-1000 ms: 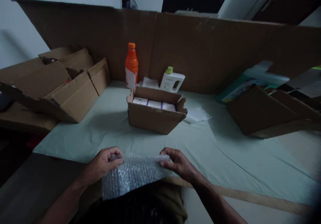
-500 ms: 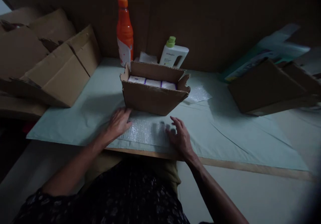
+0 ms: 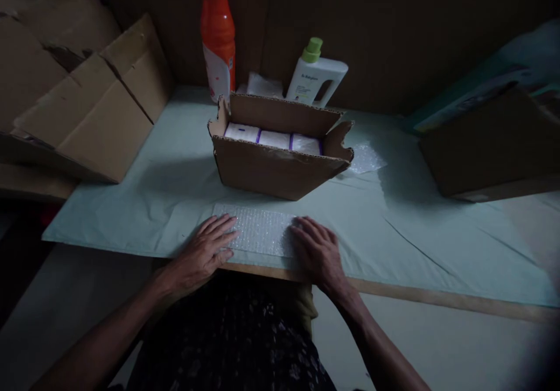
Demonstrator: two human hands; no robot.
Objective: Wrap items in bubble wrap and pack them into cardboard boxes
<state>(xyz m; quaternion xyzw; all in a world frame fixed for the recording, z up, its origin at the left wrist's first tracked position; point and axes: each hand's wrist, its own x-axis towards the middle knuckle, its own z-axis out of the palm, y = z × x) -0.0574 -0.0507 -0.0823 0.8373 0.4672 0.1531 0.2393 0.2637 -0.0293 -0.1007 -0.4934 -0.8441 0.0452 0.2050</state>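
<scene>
A flat strip of bubble wrap (image 3: 262,233) lies along the table's front edge. My left hand (image 3: 205,248) rests over its left end with the fingers stretched out. On the right end lies my right hand (image 3: 318,248), fingers bent slightly and extended over the wrap. Just behind the strip stands an open cardboard box (image 3: 266,172), its top flaps up. Inside it, white packs with purple edges (image 3: 275,139) sit in a row. Neither hand touches the box.
Behind the box stand an orange bottle (image 3: 217,35) and a white jug with a green cap (image 3: 315,79). Large cardboard boxes (image 3: 105,111) fill the left side. Another carton (image 3: 490,146) stands right, before a teal container (image 3: 472,99). More bubble wrap (image 3: 367,159) lies beside the middle box.
My left hand has moved from near the box's lower corner down onto the bubble wrap's left end. My right hand has settled flatter on the right end. The camera view has tilted down slightly.
</scene>
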